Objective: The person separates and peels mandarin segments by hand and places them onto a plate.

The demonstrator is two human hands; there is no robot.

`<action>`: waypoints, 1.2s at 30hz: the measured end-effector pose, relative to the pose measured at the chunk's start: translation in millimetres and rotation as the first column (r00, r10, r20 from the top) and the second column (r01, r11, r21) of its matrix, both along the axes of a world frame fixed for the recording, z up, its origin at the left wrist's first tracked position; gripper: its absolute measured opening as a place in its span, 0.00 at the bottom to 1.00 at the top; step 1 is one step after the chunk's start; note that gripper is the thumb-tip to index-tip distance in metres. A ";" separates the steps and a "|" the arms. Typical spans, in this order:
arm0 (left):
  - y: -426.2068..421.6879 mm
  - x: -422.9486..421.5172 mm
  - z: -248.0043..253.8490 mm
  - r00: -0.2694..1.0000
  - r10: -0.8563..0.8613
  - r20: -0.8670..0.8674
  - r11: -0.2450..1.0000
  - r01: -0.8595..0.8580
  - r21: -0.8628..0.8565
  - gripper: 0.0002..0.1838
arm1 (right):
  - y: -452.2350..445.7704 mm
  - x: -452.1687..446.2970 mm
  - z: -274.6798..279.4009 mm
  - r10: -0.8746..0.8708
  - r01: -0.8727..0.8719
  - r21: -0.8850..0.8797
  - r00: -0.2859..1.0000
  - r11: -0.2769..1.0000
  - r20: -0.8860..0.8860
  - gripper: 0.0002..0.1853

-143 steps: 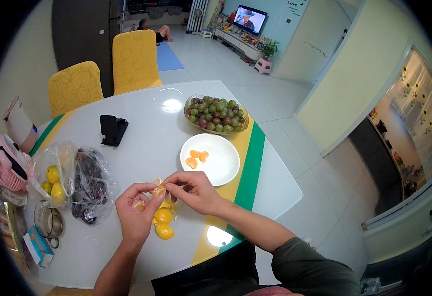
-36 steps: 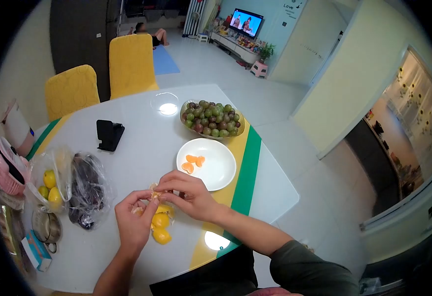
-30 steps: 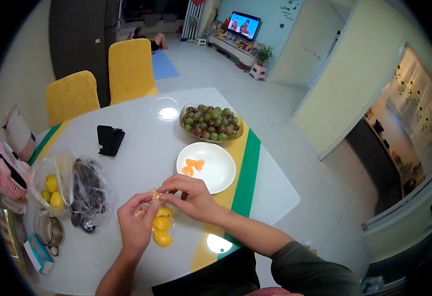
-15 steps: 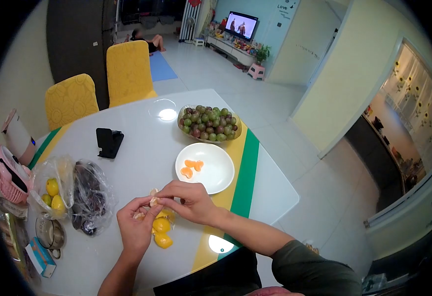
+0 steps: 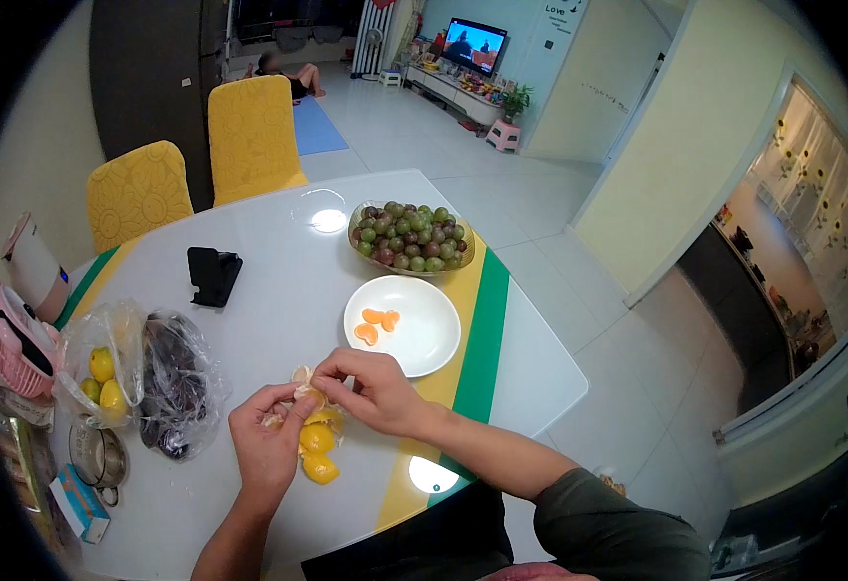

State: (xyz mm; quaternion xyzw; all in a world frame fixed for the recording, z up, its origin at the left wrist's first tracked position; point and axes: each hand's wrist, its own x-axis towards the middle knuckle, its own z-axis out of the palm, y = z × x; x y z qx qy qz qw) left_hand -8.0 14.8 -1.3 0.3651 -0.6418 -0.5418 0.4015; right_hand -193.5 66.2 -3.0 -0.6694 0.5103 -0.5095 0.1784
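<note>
left hand (image 5: pixel 267 443) grasps pithy mandarin pieces (image 5: pixel 304 389) above tabletop (image 5: pixel 274 300), by yellow peel (image 5: pixel 318 440); right hand (image 5: pixel 379 389) pinches at same pieces. done: few bare segments (image 5: pixel 367 334) on white plate (image 5: pixel 430 334). unfinished: pieces in hand.

On the bench (image 5: pixel 269 315), find segments (image 5: pixel 367 334) in a plate (image 5: pixel 429 334), grapes (image 5: pixel 411 237) behind it, peel (image 5: pixel 317 440) front-left, bags (image 5: pixel 182 382) farther left.

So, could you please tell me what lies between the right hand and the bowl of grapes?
In the head view, the white plate, holding orange segments, lies between them.
</note>
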 end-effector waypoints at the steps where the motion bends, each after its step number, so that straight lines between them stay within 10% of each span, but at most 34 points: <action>1: 0.0 -0.2 -0.3 1.000 0.003 -0.006 1.000 -0.003 -0.008 0.11 | 0.0 -0.1 0.7 0.004 -0.004 0.010 1.000 1.000 0.003 0.05; 36: -0.8 0.1 -1.6 0.997 -0.012 -0.074 1.000 0.014 0.025 0.08 | -0.5 -2.7 -0.2 0.086 -0.156 0.242 0.957 0.958 0.278 0.08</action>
